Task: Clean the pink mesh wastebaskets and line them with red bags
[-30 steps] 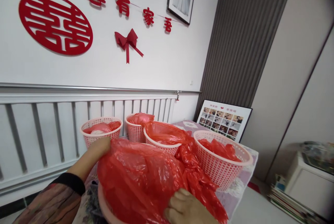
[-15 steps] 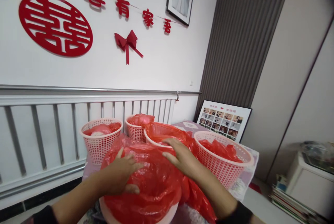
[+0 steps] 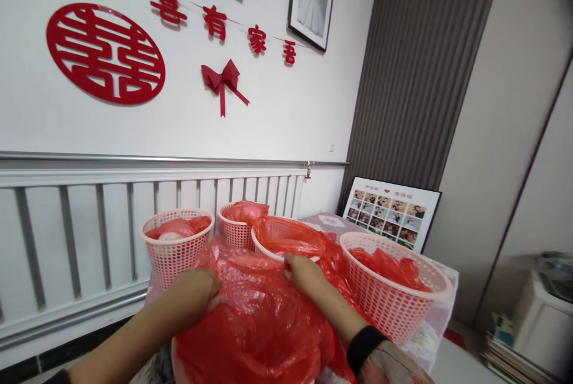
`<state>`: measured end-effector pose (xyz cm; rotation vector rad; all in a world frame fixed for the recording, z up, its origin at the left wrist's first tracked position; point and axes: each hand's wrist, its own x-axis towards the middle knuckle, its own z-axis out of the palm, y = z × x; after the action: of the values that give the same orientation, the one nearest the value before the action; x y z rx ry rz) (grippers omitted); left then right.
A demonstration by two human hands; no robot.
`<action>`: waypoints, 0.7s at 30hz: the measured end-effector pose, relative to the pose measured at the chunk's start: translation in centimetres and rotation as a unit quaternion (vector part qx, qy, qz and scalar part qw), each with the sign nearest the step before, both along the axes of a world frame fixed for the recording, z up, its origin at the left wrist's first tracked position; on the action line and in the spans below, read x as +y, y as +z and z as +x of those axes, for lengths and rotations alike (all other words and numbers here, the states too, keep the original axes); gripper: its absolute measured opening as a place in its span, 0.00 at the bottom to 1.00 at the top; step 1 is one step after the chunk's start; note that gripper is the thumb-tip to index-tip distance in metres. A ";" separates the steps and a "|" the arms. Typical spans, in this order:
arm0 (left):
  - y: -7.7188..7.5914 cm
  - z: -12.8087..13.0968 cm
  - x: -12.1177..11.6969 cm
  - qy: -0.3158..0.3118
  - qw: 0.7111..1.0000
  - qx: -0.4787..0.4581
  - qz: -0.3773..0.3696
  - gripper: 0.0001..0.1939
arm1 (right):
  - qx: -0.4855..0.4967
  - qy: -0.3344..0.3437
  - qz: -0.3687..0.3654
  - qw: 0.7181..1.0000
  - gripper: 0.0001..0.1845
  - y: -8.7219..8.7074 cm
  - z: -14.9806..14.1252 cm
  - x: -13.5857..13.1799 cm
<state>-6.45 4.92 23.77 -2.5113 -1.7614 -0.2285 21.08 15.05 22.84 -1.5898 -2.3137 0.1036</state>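
A large red plastic bag (image 3: pixel 255 312) spreads over the nearest pink basket (image 3: pixel 179 366), hiding most of it. My left hand (image 3: pixel 197 291) is closed on the bag's edge at the left. On the far right side of the same bag, my right hand (image 3: pixel 304 276) pinches the plastic with its fingers curled. Just beyond that hand stands another pink basket (image 3: pixel 264 249) lined with a red bag (image 3: pixel 290 236). Red plastic also hangs down between it and the basket at the right.
Pink mesh baskets holding red bags stand at the left (image 3: pixel 168 258), at the back (image 3: pixel 235 233) and at the right (image 3: pixel 380 300) of the cloth-covered table (image 3: pixel 331 221). A radiator (image 3: pixel 134 229) runs along the wall behind. A photo board (image 3: pixel 389 211) leans at the back right.
Both hands have gone from spread fingers over the bag to gripping its edges. The bag's mouth, open before, now looks drawn over and flatter. The view has tilted slightly up.
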 end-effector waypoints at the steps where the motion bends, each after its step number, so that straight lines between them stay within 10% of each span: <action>1: 0.1 -0.1 0.8 0.021 0.999 -0.020 0.024 0.17 | 0.018 0.004 -0.004 1.000 0.03 -0.3 0.2 0.2; 6: 0.1 -1.2 5.7 0.158 0.972 -0.147 0.098 0.42 | 0.137 0.031 -0.045 0.989 0.10 -1.0 1.1 1.0; 12: -0.6 -2.6 9.5 0.150 0.956 -0.250 -0.022 0.12 | 0.316 0.095 -0.193 0.924 0.12 -0.9 2.3 0.5; 21: -0.7 -2.6 10.2 0.159 0.939 -0.298 -0.060 0.16 | 0.522 0.112 -0.318 0.784 0.25 -0.8 3.0 0.3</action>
<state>-9.03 15.15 23.05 -2.3288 -2.4214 -0.9705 24.08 15.39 22.09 -0.9743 -1.5408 1.5297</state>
